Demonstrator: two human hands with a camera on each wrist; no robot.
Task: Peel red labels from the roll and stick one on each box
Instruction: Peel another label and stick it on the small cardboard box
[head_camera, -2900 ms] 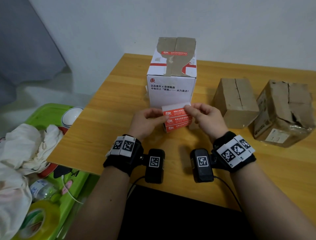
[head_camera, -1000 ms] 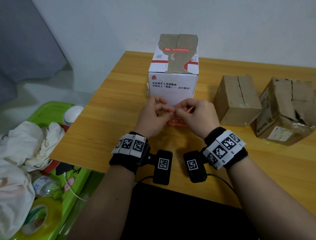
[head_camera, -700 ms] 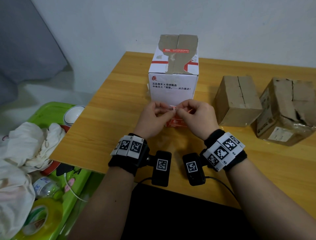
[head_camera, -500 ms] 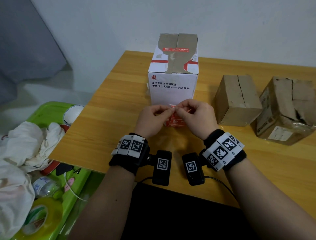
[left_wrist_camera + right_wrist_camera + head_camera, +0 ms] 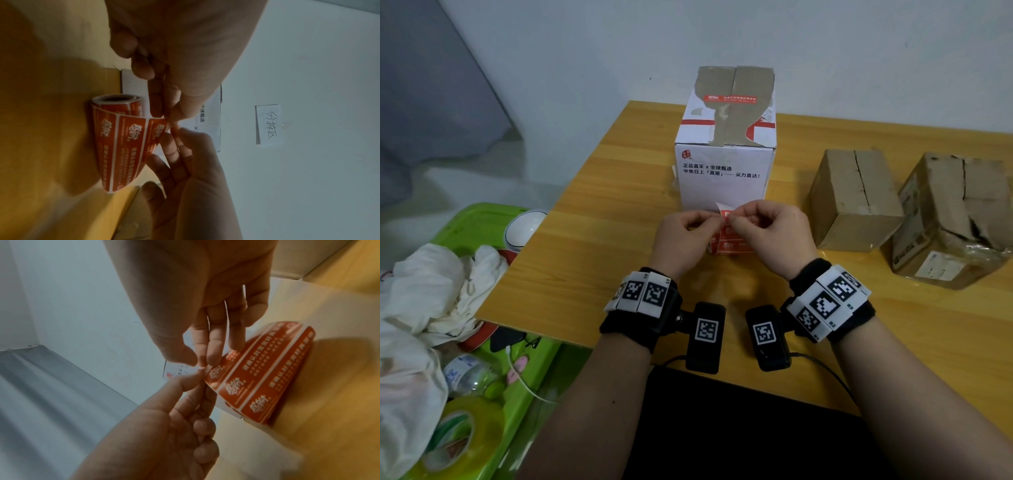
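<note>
A makeshift parcel-sorting corner in a plain room

A bare light-wood table [image 5: 592, 212] stands against a blank white wall [image 5: 859, 51], carrying a tall white printed carton [image 5: 724, 178] and, to its right, two worn brown cardboard boxes [image 5: 854, 200] [image 5: 955, 219]. A handwritten white paper sign [image 5: 269, 124] is stuck on the wall. At near left, a bright green plastic bin [image 5: 482, 222] holds crumpled white cloths [image 5: 431, 284] and a roll of yellow tape [image 5: 458, 438].

Dim, flat indoor light, soft shadows under the wrists, wide-angle bending at the edges — wrist views darker, grainy, blurred close up.
</note>
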